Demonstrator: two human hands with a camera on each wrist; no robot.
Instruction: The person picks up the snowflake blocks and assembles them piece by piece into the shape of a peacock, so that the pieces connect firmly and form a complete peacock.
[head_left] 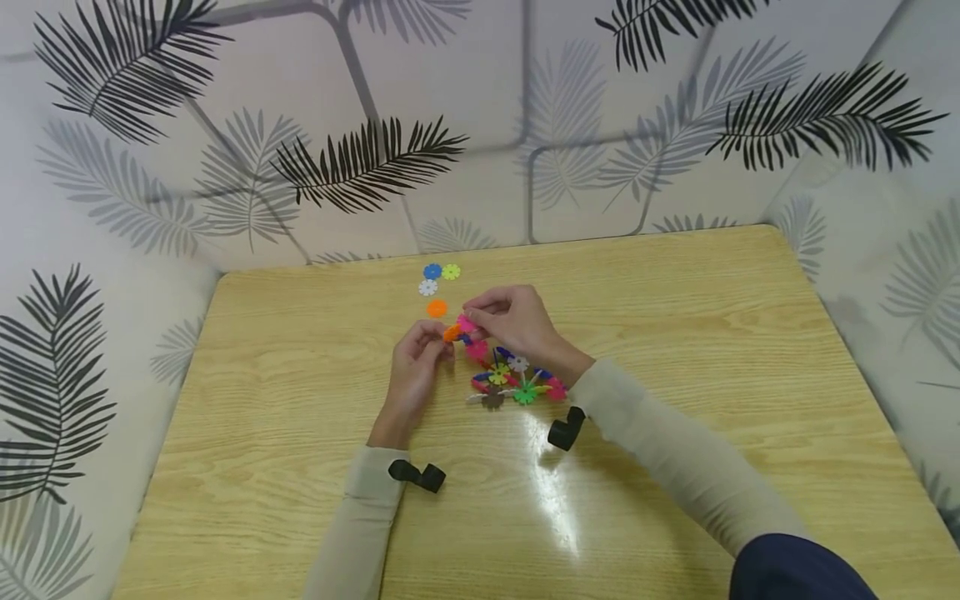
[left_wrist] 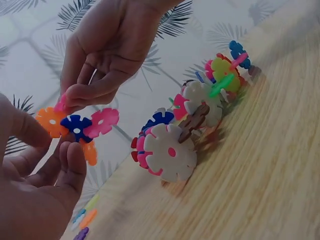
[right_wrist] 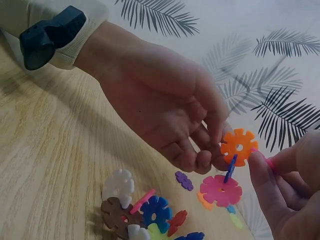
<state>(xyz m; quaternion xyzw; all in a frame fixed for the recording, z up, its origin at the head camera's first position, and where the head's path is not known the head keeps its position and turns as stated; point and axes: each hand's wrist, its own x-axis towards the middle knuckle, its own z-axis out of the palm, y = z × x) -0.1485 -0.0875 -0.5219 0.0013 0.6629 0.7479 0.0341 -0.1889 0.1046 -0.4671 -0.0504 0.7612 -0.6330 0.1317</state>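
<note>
Disc chain [left_wrist: 82, 123] spans my left hand [head_left: 411, 371], which holds its orange disc [head_left: 451, 333], and my right hand [head_left: 517, 321], pinching a pink disc [head_left: 467, 322]. On the table [head_left: 285, 375], seen from the chain, a cluster [head_left: 524, 391] lies at four o'clock, loose discs [head_left: 437, 308] at eleven.

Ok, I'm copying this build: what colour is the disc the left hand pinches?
Orange disc, clearest in the right wrist view.
</note>
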